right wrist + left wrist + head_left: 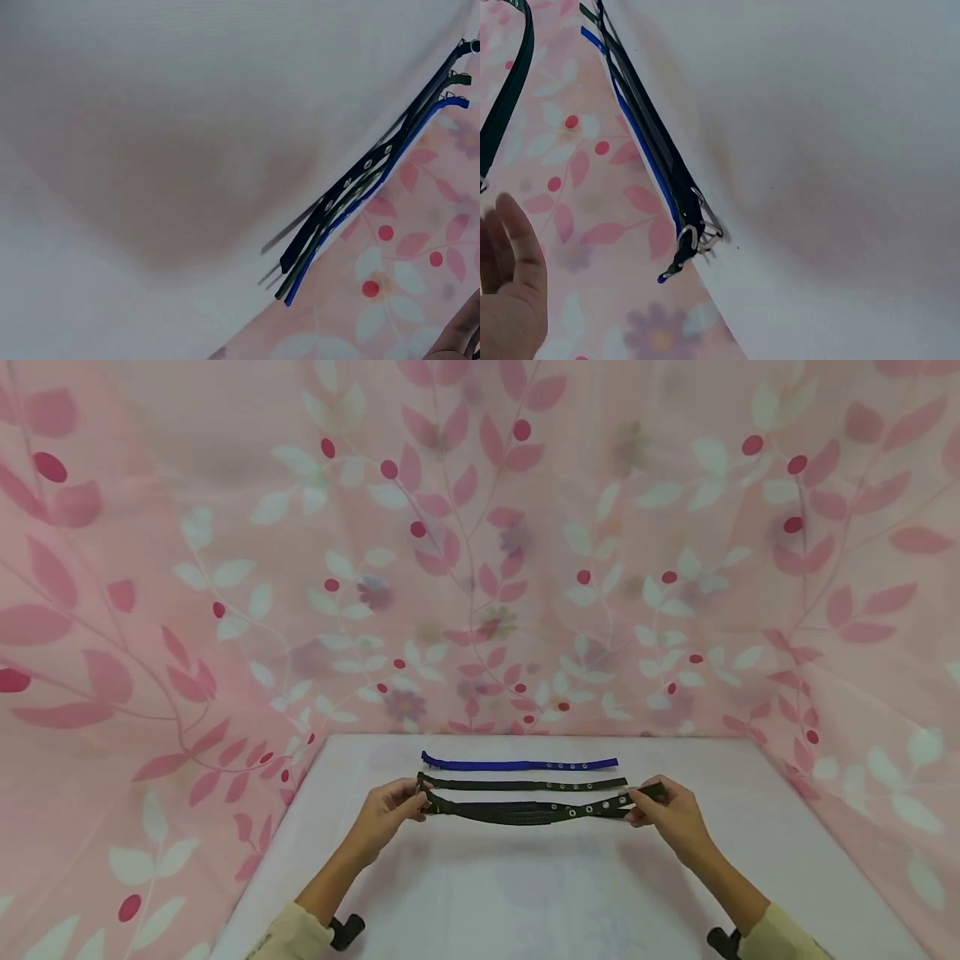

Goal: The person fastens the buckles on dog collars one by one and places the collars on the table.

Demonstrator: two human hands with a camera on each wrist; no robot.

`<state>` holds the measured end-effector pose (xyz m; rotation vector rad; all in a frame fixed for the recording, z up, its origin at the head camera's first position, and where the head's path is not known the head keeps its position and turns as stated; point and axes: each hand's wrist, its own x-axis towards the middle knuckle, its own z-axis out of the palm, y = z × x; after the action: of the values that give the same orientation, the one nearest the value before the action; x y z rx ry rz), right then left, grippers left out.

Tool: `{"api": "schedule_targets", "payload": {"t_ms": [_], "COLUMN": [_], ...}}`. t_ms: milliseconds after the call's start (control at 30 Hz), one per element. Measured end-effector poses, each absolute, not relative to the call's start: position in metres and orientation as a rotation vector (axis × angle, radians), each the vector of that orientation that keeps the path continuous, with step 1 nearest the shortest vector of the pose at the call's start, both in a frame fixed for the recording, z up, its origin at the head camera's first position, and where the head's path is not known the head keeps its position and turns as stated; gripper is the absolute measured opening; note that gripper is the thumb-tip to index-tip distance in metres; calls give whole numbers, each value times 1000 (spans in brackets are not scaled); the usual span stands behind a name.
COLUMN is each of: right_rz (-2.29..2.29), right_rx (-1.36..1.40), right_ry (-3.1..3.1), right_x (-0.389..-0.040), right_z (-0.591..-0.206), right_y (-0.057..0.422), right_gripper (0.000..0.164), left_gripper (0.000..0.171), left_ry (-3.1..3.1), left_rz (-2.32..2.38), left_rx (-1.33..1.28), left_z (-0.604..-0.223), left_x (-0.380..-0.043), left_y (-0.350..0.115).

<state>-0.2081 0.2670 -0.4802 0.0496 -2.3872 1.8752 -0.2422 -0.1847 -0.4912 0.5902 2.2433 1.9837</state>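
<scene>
At the centre of the head view, the uppermost strap [480, 766] is a vivid, plain blue; the strap just below it [510, 786] is very dark green; the held strap [510, 817] is nearly black, dotted with a row of silvery eyelets [572, 812]. The worktop [525, 893] is white. The backdrop [240, 435] is pale pink, patterned with rose and whitish leaves, crimson dots and blurred mauve flowers. The sleeve [291, 935] at lower left is cream.
</scene>
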Motion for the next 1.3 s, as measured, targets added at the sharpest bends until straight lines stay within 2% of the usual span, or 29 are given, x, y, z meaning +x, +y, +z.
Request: {"api": "schedule_targets", "payload": {"t_ms": [167,233,333,467,600,867,1067,1300], "right_rz": [2119,2191,2212,2116,2025,1466,1659,1740], "right_rx": [150,183,264,349,389,462,551,631], "right_ry": [-2237,-2185,-2153,-2206,-2270,-2408,-2381,-2367], "right_x": [-209,-208,-208,-208,-204,-193,-201,-210], "right_z": [-471,-468,-467,-465,-457,-440,-454,-467], "right_y": [259,255,251,245,236,214,219,229], "right_gripper": [26,24,24,31,29,15,22,30], "left_gripper": [32,29,33,39,39,37,32,35], "left_ry": [1948,1879,1939,2033,2064,2062,2057,2129], "left_rz": [2201,2218,2180,2143,2146,2172,2187,2111], "left_rx": [639,658,648,659,651,693,715,628], "left_z": [-487,-486,-486,-486,-484,-480,-475,-473], "left_x": [-244,-242,-238,-237,-237,-235,-233,-232], "left_y": [-179,-177,-173,-168,-165,-160,-155,-153]}}
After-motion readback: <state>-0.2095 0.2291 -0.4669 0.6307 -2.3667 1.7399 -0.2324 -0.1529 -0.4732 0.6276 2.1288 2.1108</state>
